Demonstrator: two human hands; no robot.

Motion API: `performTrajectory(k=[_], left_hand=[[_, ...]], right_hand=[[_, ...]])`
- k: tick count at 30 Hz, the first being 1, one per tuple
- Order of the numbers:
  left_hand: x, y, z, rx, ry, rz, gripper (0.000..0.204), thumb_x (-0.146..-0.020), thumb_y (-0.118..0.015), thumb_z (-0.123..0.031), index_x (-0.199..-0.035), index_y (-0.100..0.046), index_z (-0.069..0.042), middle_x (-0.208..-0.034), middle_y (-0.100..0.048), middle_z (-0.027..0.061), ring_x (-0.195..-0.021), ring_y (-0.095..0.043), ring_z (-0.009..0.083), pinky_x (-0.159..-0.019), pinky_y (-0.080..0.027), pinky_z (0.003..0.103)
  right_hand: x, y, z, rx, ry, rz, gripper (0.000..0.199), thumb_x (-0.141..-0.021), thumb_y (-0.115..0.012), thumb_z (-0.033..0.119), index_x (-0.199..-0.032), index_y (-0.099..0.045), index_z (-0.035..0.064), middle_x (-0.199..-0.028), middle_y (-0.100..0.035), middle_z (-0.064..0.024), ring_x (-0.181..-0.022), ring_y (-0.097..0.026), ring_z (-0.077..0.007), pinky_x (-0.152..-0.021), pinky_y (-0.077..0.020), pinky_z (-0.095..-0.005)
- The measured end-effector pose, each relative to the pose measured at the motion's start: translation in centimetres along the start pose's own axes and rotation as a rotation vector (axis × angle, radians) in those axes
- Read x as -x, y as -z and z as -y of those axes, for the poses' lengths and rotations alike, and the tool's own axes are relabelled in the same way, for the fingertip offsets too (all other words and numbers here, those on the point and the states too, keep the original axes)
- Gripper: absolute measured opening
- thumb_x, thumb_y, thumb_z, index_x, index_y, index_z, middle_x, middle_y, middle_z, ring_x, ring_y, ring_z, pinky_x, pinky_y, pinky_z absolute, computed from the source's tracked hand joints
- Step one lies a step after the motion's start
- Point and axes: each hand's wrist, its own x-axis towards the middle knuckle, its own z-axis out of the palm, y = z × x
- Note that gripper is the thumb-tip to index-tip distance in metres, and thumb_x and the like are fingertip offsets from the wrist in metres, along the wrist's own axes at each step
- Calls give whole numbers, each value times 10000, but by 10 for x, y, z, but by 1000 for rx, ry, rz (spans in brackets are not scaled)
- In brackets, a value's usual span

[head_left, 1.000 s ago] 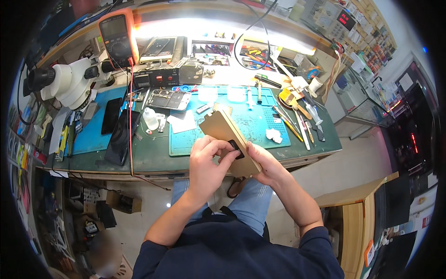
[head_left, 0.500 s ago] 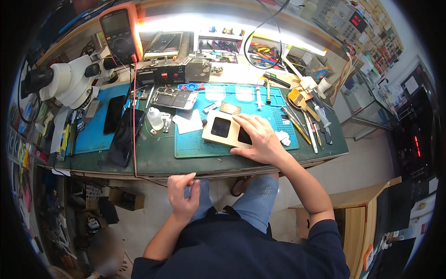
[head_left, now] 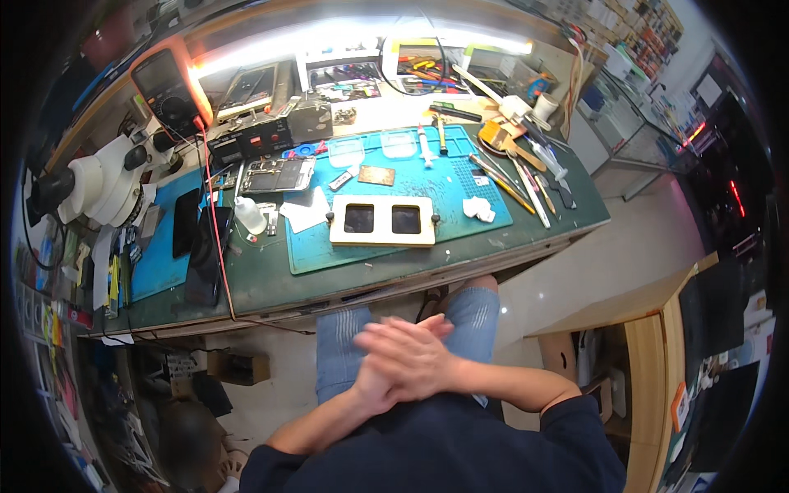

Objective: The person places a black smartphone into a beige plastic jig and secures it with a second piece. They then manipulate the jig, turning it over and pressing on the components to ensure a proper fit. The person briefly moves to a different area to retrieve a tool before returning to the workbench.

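Observation:
My right hand [head_left: 415, 357] lies across my left hand [head_left: 374, 388], the two pressed together over my lap in front of the bench. Motion smears the right fingers, which are stretched out. Most of the left hand is covered; what look like its straight fingertips stick out beyond the right hand. Neither hand shows an object. On the blue work mat [head_left: 316, 259], the pale yellow frame-shaped fixture [head_left: 382, 220] sits untouched, with two dark square windows and a dark knob at each end. Behind it lies a small copper-coloured plate [head_left: 376, 175].
An opened phone [head_left: 279, 175], a white bottle [head_left: 249, 215] and a white sheet [head_left: 306, 211] lie left of the fixture. Crumpled white tissue [head_left: 477, 209], tweezers and pens are at right. A microscope [head_left: 103, 185], multimeter [head_left: 171, 86] and black power unit [head_left: 251, 138] line the left and back.
My right hand has let go of the yellow fixture and come back to my lap. It now meets my left hand there. The view has shifted a little.

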Motion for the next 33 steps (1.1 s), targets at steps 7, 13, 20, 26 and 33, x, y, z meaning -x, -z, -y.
performTrajectory(k=[7,13,20,26,33], left_hand=[[-14,-64,-46,-1576,-951,292,938,-945,-309,-719,-1456,-371,65,-1525,-358,250,-1471,-257,383,-1207,-129,507],[-20,-61,-86,-559,-649,83,1001,-914,-151,-782,-1568,-47,-32,-1586,-267,198,-1484,-245,278,-1224,-129,453],[-8,-23,-96,160,-446,170,558,-1057,-353,-459,-1347,-499,-6,-1132,-604,124,-929,-588,170,-859,-475,328],[-17,-25,-137,-720,-948,-496,305,-987,-495,-23,-1291,-523,-14,-1093,-589,98,-824,-613,109,-753,-511,247],[-44,9,-210,-1979,-711,-338,932,-683,-873,-223,-1458,-387,-43,-1423,-465,186,-1347,-408,357,-1147,-263,454]], right_hand=[[26,8,10,-2008,-1122,-532,549,-1085,-268,374,-1515,-296,33,-1523,-383,-113,-1375,-402,-253,-1159,-297,-386],[-27,88,35,-2090,-816,-521,910,-978,-237,694,-1536,-195,-23,-1604,-243,-141,-1485,-232,-245,-1229,-139,-408],[-18,79,-37,-2088,-972,-646,781,-1033,-227,588,-1481,-326,-45,-1441,-491,-207,-1381,-427,-282,-1187,-281,-426],[-9,70,-92,-824,-832,-504,394,-997,-535,178,-1362,-528,29,-1138,-662,-149,-1120,-604,-289,-1042,-435,-410],[-61,41,-141,-53,-389,268,939,-720,-820,472,-1427,-430,-8,-1461,-448,-222,-1328,-447,-385,-1101,-362,-460]])
